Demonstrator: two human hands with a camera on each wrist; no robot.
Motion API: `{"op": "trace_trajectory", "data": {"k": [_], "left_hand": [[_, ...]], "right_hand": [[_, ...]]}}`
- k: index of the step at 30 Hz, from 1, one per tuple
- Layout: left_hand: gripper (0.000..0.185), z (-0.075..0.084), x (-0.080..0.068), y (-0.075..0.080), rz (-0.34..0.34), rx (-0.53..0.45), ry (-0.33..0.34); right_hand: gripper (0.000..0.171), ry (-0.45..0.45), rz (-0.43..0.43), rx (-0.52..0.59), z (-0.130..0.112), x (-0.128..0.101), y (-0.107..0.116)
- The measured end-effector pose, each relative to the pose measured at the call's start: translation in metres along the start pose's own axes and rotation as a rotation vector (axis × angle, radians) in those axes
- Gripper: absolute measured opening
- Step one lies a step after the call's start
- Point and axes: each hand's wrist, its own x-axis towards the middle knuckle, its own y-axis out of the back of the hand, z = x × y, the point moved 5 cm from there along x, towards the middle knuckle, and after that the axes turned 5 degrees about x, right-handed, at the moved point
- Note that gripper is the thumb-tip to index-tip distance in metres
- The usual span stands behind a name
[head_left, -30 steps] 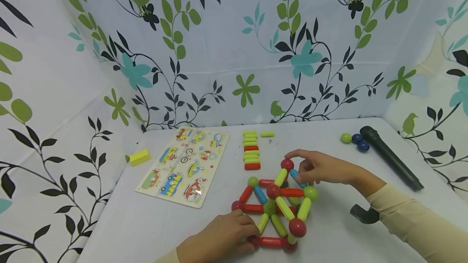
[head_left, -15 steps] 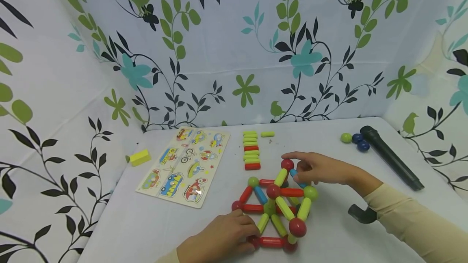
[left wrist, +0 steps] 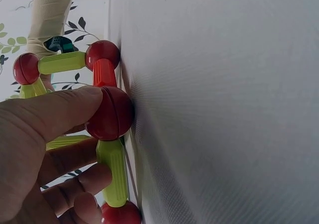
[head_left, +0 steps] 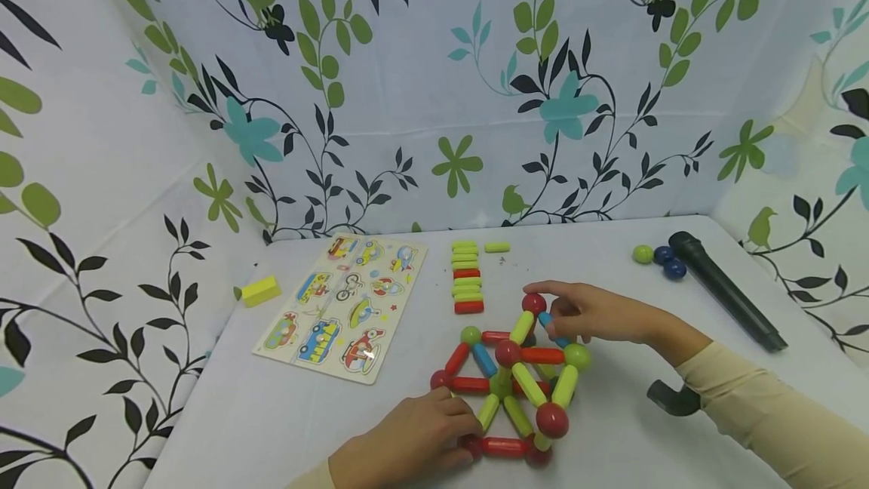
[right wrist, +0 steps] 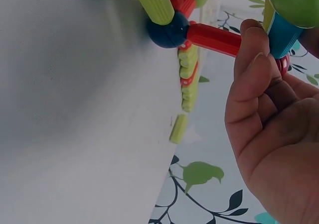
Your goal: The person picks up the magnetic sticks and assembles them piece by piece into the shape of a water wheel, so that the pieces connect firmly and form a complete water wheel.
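While the left hand (head_left: 407,440) pinches a red ball (left wrist: 112,113) near the table's front edge, the right hand (head_left: 594,313) pinching the blue rod (head_left: 551,329) should seat it gently, without tipping the frame (head_left: 516,379).

The left hand (head_left: 407,440) is lying near, fingers curled in a grip; the right hand (head_left: 591,313) is reaching leftward farther off, fingertips pinching.

Left hand (head_left: 407,440) hides structure's (head_left: 516,376) near-left corner; puzzle (head_left: 342,308) pics too small.
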Motion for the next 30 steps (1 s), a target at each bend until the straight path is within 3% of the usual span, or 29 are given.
{"op": "trace_trajectory", "data": {"k": [15,24,30], "left_hand": [[0.032,0.000,0.000,0.001,0.037,0.021,-0.003],[0.028,-0.018,-0.010,0.013,0.066,0.041,0.159],[0.027,-0.037,-0.012,0.013,0.117,-0.007,0.278]], "right_hand": [[0.046,0.036,0.094,-0.100,-0.001,-0.004,0.010],[0.031,0.046,0.127,-0.131,0.003,-0.016,0.018],[0.012,0.104,0.024,-0.146,0.000,-0.031,0.016]]}}
